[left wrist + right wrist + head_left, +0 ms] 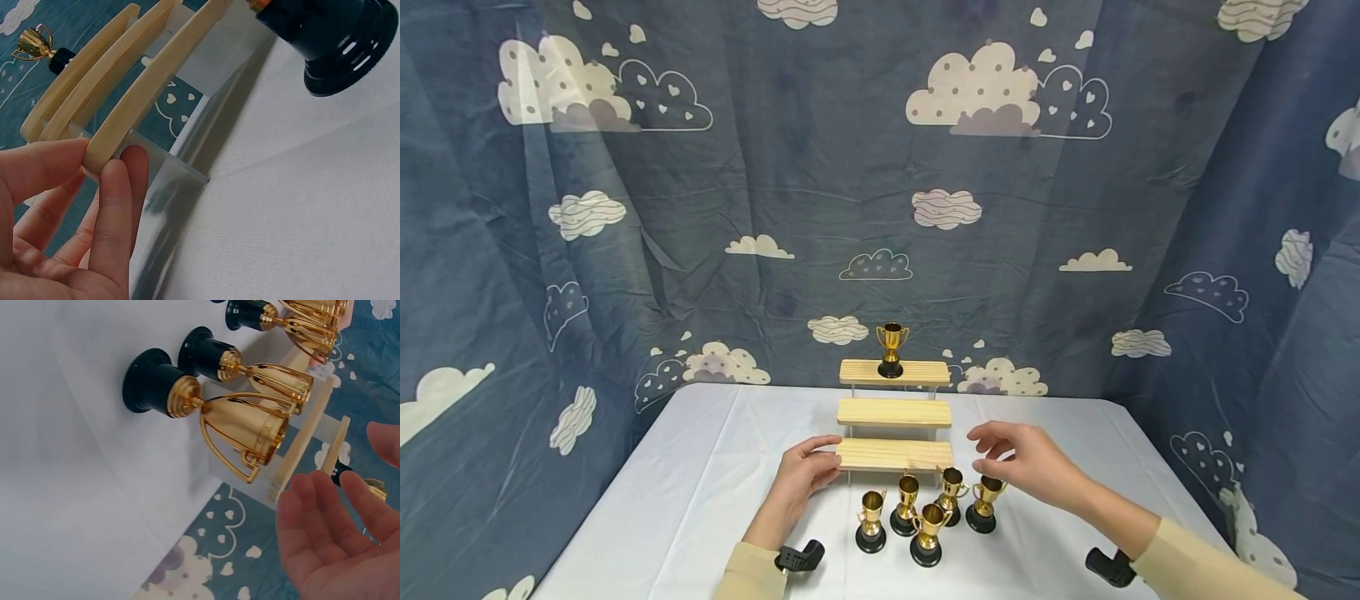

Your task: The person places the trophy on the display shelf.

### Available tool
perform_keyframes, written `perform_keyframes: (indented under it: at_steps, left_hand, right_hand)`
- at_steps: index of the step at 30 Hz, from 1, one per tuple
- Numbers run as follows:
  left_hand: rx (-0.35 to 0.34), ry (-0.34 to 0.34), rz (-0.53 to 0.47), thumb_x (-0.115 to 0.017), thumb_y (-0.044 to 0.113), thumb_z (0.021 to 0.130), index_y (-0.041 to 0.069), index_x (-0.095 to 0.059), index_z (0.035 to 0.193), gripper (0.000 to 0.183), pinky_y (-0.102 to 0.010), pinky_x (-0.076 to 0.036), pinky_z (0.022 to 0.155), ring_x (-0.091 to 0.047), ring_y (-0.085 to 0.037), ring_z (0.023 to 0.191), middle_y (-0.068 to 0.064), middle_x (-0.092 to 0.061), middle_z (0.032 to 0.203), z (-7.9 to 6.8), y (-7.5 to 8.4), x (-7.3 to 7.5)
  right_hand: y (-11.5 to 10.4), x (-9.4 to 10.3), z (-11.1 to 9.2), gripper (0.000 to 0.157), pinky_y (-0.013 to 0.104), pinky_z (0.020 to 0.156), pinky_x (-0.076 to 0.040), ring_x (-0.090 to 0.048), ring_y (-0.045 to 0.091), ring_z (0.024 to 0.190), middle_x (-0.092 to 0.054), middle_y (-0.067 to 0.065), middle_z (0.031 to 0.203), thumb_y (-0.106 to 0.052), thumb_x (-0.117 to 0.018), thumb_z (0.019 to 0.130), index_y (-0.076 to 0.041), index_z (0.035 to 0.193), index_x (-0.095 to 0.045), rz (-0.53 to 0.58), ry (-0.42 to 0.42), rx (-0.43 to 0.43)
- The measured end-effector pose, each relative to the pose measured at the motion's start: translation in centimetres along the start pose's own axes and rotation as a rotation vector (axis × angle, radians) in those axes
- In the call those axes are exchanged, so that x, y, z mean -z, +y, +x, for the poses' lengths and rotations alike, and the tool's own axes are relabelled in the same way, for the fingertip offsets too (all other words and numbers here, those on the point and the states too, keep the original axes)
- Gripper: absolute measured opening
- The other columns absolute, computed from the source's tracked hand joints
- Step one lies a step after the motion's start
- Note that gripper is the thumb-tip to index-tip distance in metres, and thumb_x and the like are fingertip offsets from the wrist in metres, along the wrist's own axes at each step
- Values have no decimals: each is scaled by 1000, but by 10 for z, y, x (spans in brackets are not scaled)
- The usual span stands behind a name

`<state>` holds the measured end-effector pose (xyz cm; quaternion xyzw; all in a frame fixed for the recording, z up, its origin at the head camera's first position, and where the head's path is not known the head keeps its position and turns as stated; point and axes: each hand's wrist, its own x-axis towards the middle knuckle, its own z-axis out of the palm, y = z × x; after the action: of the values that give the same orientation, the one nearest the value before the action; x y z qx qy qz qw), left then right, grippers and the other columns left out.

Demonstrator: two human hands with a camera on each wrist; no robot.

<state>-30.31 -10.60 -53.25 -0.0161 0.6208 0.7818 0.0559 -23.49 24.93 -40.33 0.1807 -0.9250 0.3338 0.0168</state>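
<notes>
A three-tier wooden display stand (895, 454) stands at the middle of the table. My left hand (805, 475) pinches the left end of its lowest board (156, 87), fingertips on both faces of the wood. On the top board sits a small gold trophy cup (892, 340) with a black base. My right hand (1030, 462), fingers loosely bent and holding nothing, hovers just above the rightmost trophy cup (983, 508) in front of the stand. In the right wrist view that trophy cup (244, 428) stands apart from the fingers (300, 519).
Several more gold trophy cups (930, 533) are grouped upright in front of the stand. A white cloth covers the table (700, 467). Behind and at the sides hangs a blue curtain (835, 167) printed with clouds.
</notes>
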Motion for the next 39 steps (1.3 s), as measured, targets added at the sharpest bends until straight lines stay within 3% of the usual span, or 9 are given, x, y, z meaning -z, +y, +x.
perform_keyframes:
  at_steps: [19,39]
  left_hand:
    - [7,18,12,-76,-1,80,1,-68,124,44,-32,-61,78,-69,-17,80,-9,-71,91,2,-1,0]
    - [10,7,10,-76,0,80,-1,-67,125,46,-34,-61,81,-70,-17,82,-9,-72,92,2,-3,1]
  right_hand:
    - [19,-6,-12,36,30,69,-56,-65,18,89,-67,-1,100,-28,-82,84,-17,116,-70,33,-49,-36]
    - [39,-19,-12,34,29,72,-56,-65,18,87,-69,-5,97,-16,-83,81,-15,113,-71,30,-105,-43]
